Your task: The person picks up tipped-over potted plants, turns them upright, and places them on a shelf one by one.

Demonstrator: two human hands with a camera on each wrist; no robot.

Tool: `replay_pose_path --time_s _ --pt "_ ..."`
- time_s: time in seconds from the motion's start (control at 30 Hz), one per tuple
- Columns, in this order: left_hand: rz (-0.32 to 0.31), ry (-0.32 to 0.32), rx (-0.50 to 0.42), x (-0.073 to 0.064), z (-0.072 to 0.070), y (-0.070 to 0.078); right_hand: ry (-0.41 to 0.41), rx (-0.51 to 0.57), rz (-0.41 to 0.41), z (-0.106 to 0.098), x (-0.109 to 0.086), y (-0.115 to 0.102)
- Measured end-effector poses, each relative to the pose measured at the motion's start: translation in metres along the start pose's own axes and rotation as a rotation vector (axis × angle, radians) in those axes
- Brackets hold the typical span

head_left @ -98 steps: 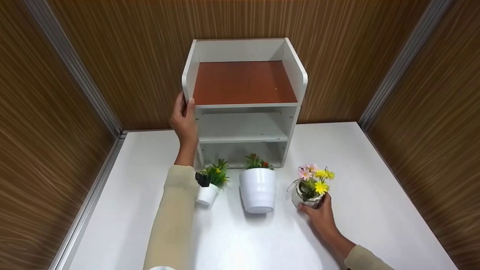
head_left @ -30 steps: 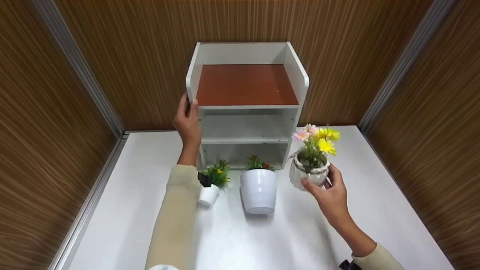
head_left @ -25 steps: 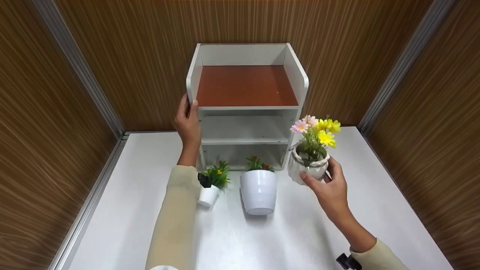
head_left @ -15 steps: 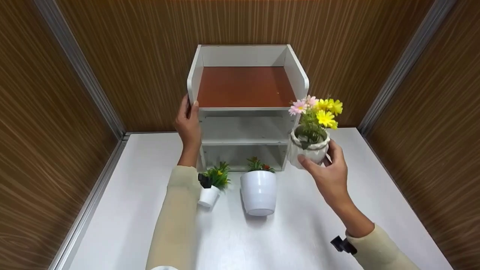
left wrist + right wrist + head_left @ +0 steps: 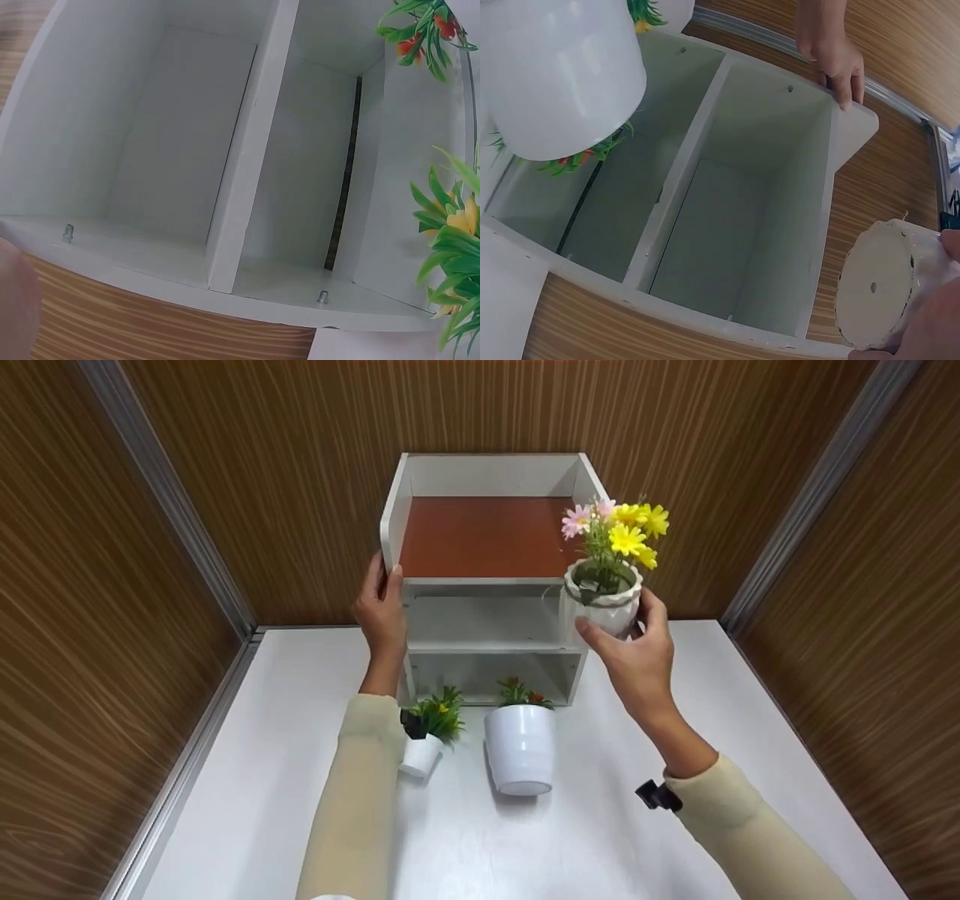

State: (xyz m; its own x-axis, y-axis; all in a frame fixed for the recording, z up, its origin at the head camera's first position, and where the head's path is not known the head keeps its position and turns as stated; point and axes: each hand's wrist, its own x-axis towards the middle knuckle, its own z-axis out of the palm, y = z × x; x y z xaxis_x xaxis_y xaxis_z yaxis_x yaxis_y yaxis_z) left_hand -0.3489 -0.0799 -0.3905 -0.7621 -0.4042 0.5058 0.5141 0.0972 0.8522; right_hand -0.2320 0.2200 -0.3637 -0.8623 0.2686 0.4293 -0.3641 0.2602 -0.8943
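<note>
Head view: right hand [image 5: 637, 660] pinching flower pot [image 5: 609, 611], up off surface [image 5: 600, 832], 3 o'clock of shelf unit [image 5: 487, 536]. Left hand [image 5: 382, 611] gripping side panel [image 5: 395, 514], 9 o'clock. Larger white pot [image 5: 521, 750] at 6.

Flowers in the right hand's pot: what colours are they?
Pink and yellow flowers, best seen in the head view.

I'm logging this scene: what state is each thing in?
Ridged flower pot: upright, in the air, gripped by the right hand.
Large white pot: lying on its side.
Small white pot: lying on its side.
Shelf unit: standing upright, gripped by the left hand.
</note>
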Motion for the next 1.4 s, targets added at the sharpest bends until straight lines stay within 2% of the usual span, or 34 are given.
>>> replay_pose_path --time_s 0.17,0.4,0.73,0.93,1.1,1.17,1.27,1.33,1.4 --pt "-0.003 -0.012 0.007 -0.001 0.002 -0.002 0.014 0.019 -0.006 0.009 0.013 0.001" --pt "0.033 -0.028 -0.015 0.000 0.006 -0.007 0.038 0.054 -0.022 0.022 0.031 0.004" --pt "0.068 -0.028 -0.009 0.001 0.007 -0.012 0.081 0.041 -0.022 0.038 0.052 0.007" --pt "0.060 -0.030 0.016 0.001 0.010 -0.013 0.099 0.007 -0.017 0.044 0.059 0.012" --pt "0.070 -0.029 0.039 0.009 0.010 -0.033 0.110 -0.010 -0.026 0.053 0.065 0.017" --pt "0.057 -0.033 0.041 0.010 0.009 -0.032 0.112 -0.020 -0.023 0.057 0.068 0.018" --pt "0.042 -0.042 0.054 0.007 0.008 -0.020 0.129 -0.037 -0.019 0.061 0.072 0.019" --pt "0.042 -0.042 0.042 0.004 0.008 -0.009 0.145 -0.055 -0.021 0.063 0.075 0.019" --pt "0.061 -0.042 0.033 0.003 0.008 -0.008 0.160 -0.075 -0.022 0.064 0.077 0.021"
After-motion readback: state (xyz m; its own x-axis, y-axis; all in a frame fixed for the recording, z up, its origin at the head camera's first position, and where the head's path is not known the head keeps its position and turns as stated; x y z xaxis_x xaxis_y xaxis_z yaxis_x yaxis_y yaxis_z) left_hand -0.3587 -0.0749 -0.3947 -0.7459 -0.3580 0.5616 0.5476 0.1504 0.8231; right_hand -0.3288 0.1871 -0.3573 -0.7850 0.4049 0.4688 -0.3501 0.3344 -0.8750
